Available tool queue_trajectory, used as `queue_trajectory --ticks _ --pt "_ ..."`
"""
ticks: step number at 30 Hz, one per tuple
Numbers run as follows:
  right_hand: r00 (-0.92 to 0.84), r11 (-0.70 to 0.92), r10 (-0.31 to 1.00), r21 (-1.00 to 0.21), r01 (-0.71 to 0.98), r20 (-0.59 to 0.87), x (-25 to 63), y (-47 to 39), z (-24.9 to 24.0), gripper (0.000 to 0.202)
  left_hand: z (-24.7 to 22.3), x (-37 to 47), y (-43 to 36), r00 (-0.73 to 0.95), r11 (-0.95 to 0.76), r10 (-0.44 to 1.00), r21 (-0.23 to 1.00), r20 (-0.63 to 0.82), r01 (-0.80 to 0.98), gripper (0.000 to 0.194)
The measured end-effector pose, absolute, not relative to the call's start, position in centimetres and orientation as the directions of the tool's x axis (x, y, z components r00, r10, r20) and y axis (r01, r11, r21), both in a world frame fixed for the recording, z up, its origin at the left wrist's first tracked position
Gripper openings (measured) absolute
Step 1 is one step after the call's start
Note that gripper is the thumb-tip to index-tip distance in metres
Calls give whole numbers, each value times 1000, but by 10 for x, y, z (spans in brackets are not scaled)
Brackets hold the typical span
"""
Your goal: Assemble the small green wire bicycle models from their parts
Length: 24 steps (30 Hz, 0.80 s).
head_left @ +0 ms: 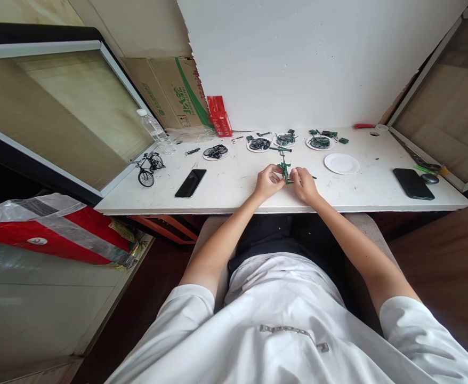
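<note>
the left hand (269, 182) pinches the slender green model part (285, 172) over the white table (230, 184), near its front edge; the right hand (305, 184) curls at its other side, grip unclear. a light, steady left pinch suits best, as such thin pieces likely bend under force.
</note>
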State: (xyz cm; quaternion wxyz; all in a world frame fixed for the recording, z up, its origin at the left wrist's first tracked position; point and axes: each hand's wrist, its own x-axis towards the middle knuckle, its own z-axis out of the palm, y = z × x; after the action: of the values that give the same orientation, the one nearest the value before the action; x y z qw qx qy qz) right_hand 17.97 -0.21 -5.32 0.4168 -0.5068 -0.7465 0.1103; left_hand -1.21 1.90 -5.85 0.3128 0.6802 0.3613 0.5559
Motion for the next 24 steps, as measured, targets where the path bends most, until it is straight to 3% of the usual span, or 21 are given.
queue_trajectory --ticks 10,24 --pt "-146 498 835 -616 610 531 180 -3 -53 41 -59 -12 20 114 -537 843 833 525 136 40" --pt "-125 449 852 -589 672 508 180 -1 -54 59 -57 -12 19 103 -534 845 833 524 143 38"
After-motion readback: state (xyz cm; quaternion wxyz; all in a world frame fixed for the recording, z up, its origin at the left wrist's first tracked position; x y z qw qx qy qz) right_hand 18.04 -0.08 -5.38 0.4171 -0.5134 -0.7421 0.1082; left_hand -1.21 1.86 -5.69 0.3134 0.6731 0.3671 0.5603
